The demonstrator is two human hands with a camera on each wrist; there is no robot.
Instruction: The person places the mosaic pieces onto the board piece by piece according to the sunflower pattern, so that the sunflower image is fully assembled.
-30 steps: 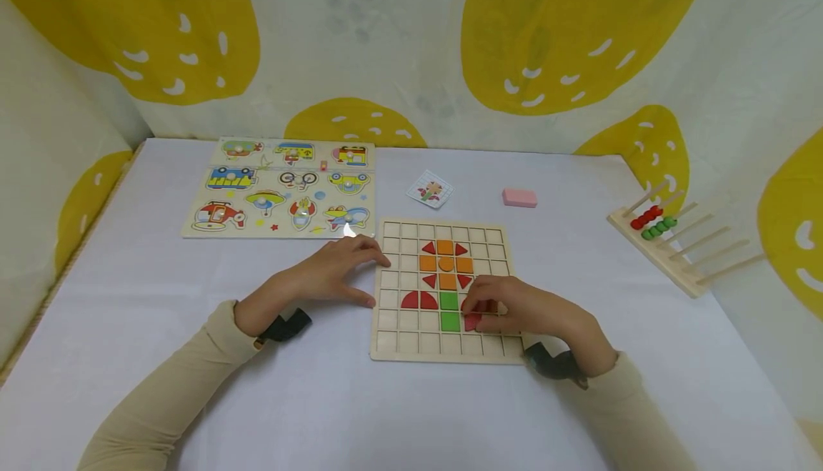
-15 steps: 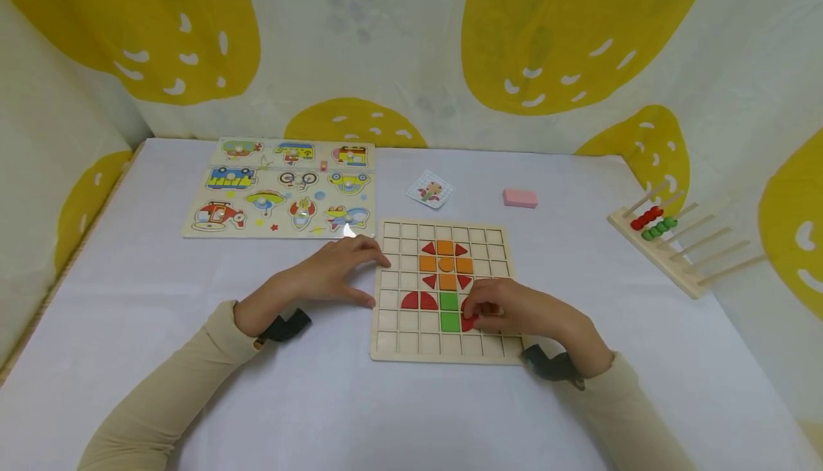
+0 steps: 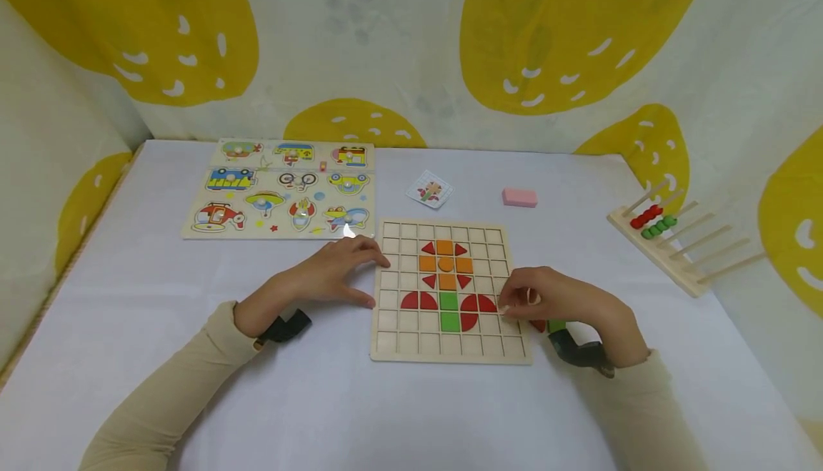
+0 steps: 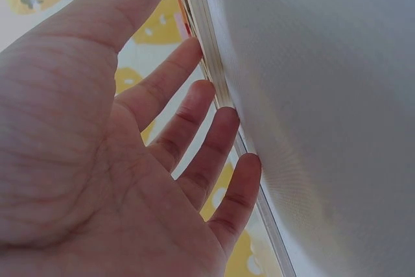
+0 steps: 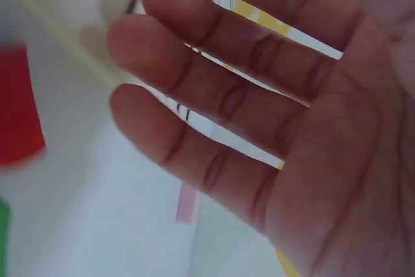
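A wooden grid board lies flat in the middle of the table. Its cells hold orange squares around an orange disc, small red triangles, two green squares and several red quarter-circle pieces. My left hand rests at the board's left edge, fingers spread; in the left wrist view its fingertips line that edge. Over the board's right edge hovers my right hand, fingers loosely bent, with nothing seen between them. A red piece and a green piece peek out beneath it.
Behind the board are a patterned card and a pink block. A vehicle peg puzzle lies back left. On the right stands a wooden rack with upright pegs and red and green beads. Patterned cloth encloses the table.
My right hand has let go of a red quarter-circle piece beside the lower green square and moved right, uncovering the red pieces there. My left hand stays in place.
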